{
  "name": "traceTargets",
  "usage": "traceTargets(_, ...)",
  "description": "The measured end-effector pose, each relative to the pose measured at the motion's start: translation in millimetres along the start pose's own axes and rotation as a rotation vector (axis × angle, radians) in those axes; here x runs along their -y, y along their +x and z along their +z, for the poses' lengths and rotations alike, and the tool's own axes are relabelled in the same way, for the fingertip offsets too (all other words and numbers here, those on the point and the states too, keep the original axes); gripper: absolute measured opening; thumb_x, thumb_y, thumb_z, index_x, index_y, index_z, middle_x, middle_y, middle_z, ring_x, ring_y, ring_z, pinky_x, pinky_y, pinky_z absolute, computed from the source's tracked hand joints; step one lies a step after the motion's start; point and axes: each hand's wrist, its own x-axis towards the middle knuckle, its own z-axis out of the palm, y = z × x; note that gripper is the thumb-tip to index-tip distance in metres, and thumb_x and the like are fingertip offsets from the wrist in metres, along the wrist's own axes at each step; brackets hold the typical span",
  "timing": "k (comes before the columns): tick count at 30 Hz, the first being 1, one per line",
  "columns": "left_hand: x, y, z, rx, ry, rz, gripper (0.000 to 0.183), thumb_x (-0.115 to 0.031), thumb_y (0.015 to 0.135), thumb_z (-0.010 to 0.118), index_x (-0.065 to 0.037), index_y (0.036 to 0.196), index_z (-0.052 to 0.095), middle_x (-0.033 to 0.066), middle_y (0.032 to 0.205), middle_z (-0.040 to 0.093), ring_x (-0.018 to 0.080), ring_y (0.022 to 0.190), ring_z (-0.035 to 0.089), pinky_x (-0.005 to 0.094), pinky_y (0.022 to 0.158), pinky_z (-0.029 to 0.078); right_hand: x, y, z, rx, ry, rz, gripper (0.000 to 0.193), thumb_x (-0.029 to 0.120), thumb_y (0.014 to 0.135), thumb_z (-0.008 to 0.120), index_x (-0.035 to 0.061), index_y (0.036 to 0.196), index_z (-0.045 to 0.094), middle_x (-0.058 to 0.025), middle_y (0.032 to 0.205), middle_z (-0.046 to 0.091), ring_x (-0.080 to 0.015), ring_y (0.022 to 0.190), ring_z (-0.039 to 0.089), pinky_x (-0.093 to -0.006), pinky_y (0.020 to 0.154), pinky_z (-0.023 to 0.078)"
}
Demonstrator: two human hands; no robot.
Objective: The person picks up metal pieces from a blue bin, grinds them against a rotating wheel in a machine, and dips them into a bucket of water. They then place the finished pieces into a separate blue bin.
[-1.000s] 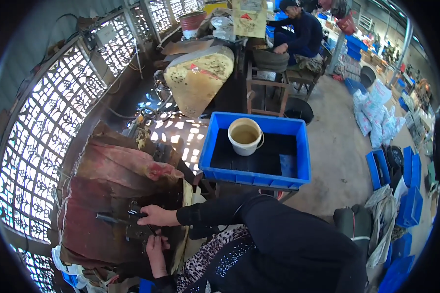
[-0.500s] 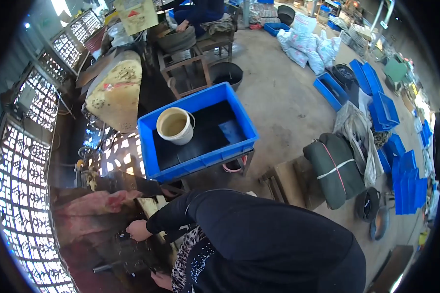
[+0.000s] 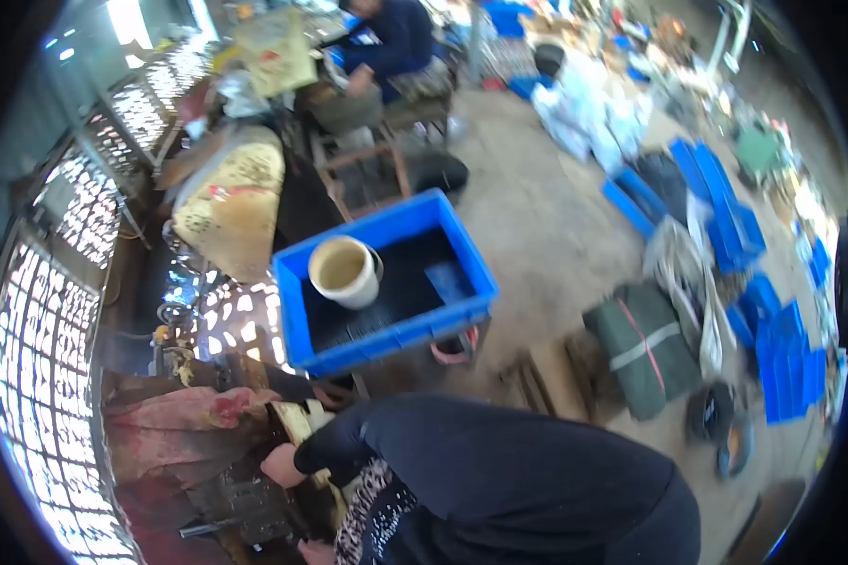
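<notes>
My right hand (image 3: pixel 283 467) comes out of a black sleeve (image 3: pixel 499 471) and hovers by the near side of a dark, oily metal machine (image 3: pixel 254 494). Its fingers are smeared by motion, so any grip is hidden. Below it, at the lower edge, only part of my left hand (image 3: pixel 317 552) shows, close to the same machine, with its fingers out of sight. A bright metal rod (image 3: pixel 198 530) sticks out of the machine's left side. Stained pink-red cloth (image 3: pixel 184 419) drapes behind the machine.
Beyond my arm stands a blue tray (image 3: pixel 396 353) with dark contents and a white bucket (image 3: pixel 344 273). A tied green bundle (image 3: pixel 645 348), blue bins (image 3: pixel 787 363) and white sacks (image 3: pixel 589 108) lie rightward. Another person (image 3: pixel 386 47) sits at the back. A lattice wall (image 3: pixel 42 405) runs left.
The view has tilted up a little and blurred. My right hand has drawn back to the right, away from the machine part it was at. More of the seated person shows.
</notes>
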Motion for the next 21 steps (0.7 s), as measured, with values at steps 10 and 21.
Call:
traceTargets(10, 11, -8, -5, -0.17, -0.046, -0.116, 0.032, -0.018, 0.089, 0.052, 0.0, 0.114, 0.062, 0.0255, 0.1, 0.066, 0.0399, 0.093, 0.064, 0.0457, 0.081, 0.051, 6, -9, -11, 0.032, 0.015, 0.017, 0.021, 0.017, 0.083, 0.056, 0.0043, 0.098, 0.064, -0.0188, 0.089, 0.066, -0.0397, 0.087, 0.065, -0.0494, 0.074, 0.052)
traceTargets(21, 190, 43, 160, -0.127, -0.02, 0.103, 0.033, -0.019, 0.086, 0.052, 0.002, 0.109, 0.063, 0.026, 0.097, 0.065, 0.0433, 0.092, 0.063, 0.0469, 0.08, 0.05, 34, -19, -39, -0.091, 0.041, -0.046, 0.021, 0.023, 0.078, 0.065, 0.0055, 0.091, 0.066, -0.0182, 0.087, 0.066, -0.0383, 0.088, 0.065, -0.0484, 0.074, 0.052)
